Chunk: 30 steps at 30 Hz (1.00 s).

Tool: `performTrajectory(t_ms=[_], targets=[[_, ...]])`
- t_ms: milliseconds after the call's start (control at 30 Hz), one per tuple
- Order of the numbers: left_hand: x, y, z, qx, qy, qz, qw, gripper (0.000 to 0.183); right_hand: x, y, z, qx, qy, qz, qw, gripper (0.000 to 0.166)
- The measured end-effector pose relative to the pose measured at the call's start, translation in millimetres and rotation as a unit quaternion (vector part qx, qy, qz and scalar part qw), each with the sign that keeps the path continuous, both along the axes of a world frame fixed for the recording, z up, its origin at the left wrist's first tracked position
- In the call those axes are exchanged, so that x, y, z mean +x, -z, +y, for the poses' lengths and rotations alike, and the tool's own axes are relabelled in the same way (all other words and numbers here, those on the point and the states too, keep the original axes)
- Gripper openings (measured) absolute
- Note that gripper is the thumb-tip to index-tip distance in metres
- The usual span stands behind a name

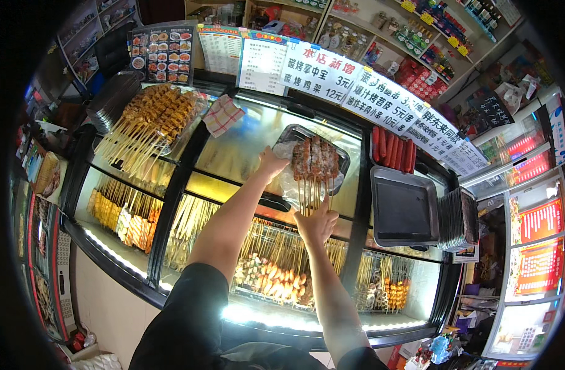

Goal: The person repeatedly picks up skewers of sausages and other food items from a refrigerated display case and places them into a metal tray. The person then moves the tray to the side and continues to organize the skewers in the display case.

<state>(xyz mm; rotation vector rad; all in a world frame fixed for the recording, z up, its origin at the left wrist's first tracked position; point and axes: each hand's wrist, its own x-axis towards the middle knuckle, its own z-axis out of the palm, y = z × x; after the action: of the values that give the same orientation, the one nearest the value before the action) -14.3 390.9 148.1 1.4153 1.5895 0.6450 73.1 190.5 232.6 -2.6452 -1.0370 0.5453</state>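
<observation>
A bundle of raw meat skewers [315, 159] lies on clear plastic film [287, 185] over a dark metal tray [343, 159]. The tray rests on the glass top of a refrigerated display case [227, 152]. At the film's left side, my left hand [273, 164] grips its edge close to the tray. Below the meat, my right hand [315, 224] is around the lower ends of the wooden sticks, which point towards me. Part of the tray is hidden under the film and meat.
Browned meat skewers [157, 115] are piled at the left beside stacked trays [113, 101]. A checked cloth [223, 115] lies nearby. Right of me are red sausages [393, 150], a bare black tray [405, 206] and more stacked trays [458, 219]. Price signs [317, 71] line the back.
</observation>
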Motion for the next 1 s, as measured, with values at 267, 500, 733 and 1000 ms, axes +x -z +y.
performTrajectory(t_ms=[267,500,733,1000], targets=[[20,-49,-121,0.072,0.063,0.016,0.995,0.038,27,-29,-46,0.052,0.058,0.081,0.994,0.092],[29,-3,-139,0.209,0.206,0.309,0.905,0.023,29,13,-86,-0.038,0.0,0.03,0.999,0.113],[34,-57,-222,0.244,0.061,0.196,0.948,0.048,67,29,-107,0.126,-0.009,0.097,0.987,0.075],[61,-72,-190,0.135,0.172,0.183,0.959,0.035,128,35,-49,0.214,0.083,0.203,0.952,0.028]])
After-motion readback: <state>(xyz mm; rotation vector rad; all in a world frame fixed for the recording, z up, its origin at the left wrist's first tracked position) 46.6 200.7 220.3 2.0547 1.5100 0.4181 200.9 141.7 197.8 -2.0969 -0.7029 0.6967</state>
